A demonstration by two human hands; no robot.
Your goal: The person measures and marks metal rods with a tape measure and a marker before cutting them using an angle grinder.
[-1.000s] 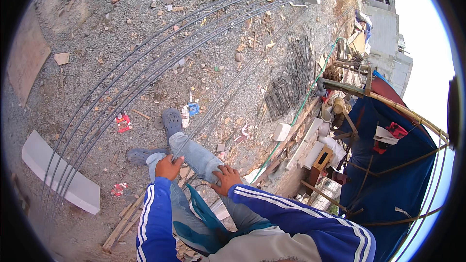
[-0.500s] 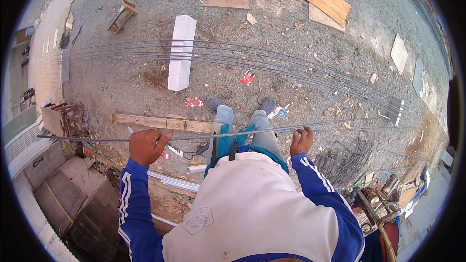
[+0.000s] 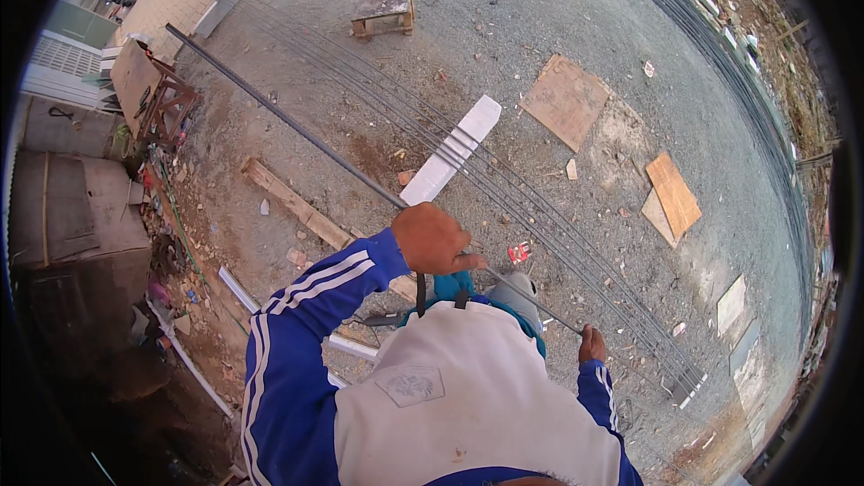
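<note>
A long, thin steel rebar [image 3: 342,158] slants across in front of me, from the upper left down to the lower right. Near its middle my left hand [image 3: 435,241] is closed around it, knuckles up. My right hand [image 3: 591,345] grips the same bar farther down to the right, out beside my hip. Beyond it several similar rebars [image 3: 531,213] lie side by side, roughly parallel to the held one. A long white block [image 3: 430,182] supports them in the middle, with another support [image 3: 691,391] under their right end.
A low wooden stool [image 3: 382,11] stands at the far side. Plywood sheets [image 3: 565,101] lie on the gravel to the right, before a long bundle of bars [image 3: 765,99]. Nearer are a wooden plank [image 3: 301,207], a red packet [image 3: 519,253] and, at left, a wooden frame [image 3: 171,108].
My view and body have turned to the right. Both hands still hold the rebar; my left hand now reaches farther forward across my body. The rebar looks steeply slanted instead of nearly level.
</note>
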